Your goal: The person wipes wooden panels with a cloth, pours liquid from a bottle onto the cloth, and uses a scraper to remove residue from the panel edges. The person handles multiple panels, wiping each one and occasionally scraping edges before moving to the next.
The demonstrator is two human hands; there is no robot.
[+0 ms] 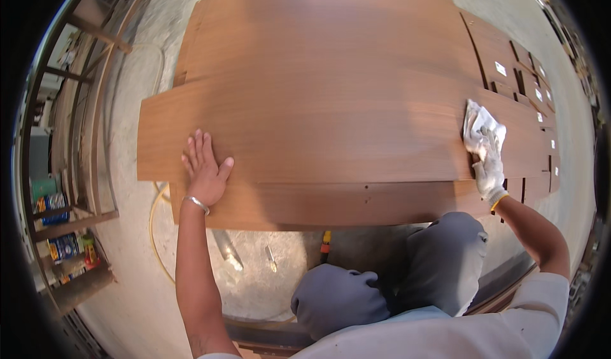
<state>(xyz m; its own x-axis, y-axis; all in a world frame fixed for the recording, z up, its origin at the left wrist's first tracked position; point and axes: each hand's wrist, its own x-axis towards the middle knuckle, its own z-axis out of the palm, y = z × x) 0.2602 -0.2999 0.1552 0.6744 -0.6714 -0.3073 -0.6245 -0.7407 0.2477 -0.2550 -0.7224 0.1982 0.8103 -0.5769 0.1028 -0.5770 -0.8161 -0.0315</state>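
A wide brown wood panel (344, 130) lies flat in front of me, on top of other brown panels. My left hand (207, 165), bare and with a bracelet at the wrist, rests on the panel's left part with its fingers spread. Toward the panel's right end, my right hand (489, 168) wears a white knit glove with a yellow cuff. It presses a crumpled white cloth (482, 125) against the wood, and the cloth partly covers the fingers.
Smaller brown boards with white labels (501, 69) are stacked at the right. A shelf rack (76, 226) with cans and packets stands at the left. A yellow hose (153, 232) runs over the concrete floor (254, 282). An orange-and-black tool (326, 244) shows below the panel's near edge.
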